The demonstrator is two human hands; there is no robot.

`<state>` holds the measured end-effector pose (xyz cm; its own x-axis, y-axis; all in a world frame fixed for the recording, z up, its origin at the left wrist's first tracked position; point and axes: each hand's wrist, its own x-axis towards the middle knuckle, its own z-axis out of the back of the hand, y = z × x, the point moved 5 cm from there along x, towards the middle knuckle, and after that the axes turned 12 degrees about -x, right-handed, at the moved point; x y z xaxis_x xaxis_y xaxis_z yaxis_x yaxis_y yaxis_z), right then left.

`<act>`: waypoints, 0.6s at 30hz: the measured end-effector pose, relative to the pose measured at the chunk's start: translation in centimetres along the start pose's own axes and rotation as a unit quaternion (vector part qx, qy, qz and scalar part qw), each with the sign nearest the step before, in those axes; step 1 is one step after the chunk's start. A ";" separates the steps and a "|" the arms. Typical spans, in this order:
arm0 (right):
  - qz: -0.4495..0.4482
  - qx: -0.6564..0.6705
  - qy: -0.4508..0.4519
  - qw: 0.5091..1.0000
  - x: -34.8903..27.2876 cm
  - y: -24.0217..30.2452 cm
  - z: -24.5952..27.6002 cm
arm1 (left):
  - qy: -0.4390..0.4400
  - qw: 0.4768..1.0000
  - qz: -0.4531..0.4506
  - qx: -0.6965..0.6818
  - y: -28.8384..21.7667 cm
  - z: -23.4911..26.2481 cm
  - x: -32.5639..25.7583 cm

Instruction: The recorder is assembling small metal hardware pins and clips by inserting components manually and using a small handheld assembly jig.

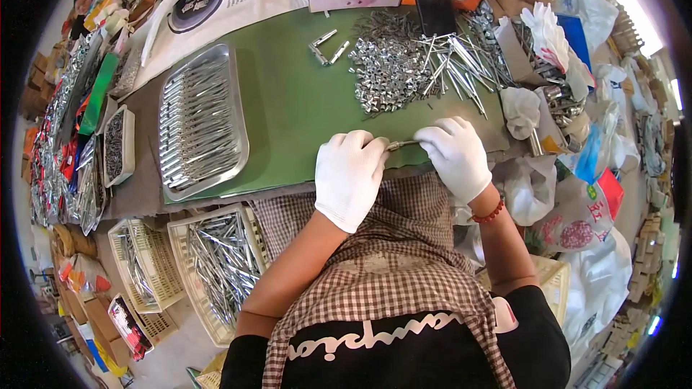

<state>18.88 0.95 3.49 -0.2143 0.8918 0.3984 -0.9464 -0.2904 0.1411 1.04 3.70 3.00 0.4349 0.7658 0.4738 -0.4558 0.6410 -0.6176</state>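
my left hand (351, 175) and right hand (455, 156), both in white gloves, are closed on the two ends of a small metal rod (402, 145), held between them at the near edge of the green mat (288, 108) on the worktop. just beyond lies a heap of metal pieces (393, 65); a steel tray (200, 122) of rods sits to the left.
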 end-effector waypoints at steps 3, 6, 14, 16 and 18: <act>-0.004 0.005 -0.010 1.000 0.0 -0.2 -0.1 | 0.000 1.000 0.001 0.008 -0.1 -0.1 0.0; -0.008 0.012 -0.009 1.000 0.0 -0.2 -0.3 | 0.001 1.000 0.000 0.003 -0.1 -0.1 0.1; -0.008 0.006 -0.052 0.999 0.9 0.3 0.5 | -0.004 0.999 -0.034 0.024 0.0 -0.4 0.0; -0.110 0.058 -0.050 0.991 0.9 -1.7 0.2 | -0.010 0.999 -0.042 0.027 -0.3 -0.5 -0.1; -0.240 0.118 -0.018 0.963 1.5 -3.4 -0.3 | -0.011 1.000 -0.024 0.015 -0.4 -0.7 0.1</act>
<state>21.73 3.36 3.32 0.2467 0.9318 0.2661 -0.8524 0.0780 0.5171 1.79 3.46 2.84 0.4387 0.7355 0.5163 -0.4578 0.6773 -0.5759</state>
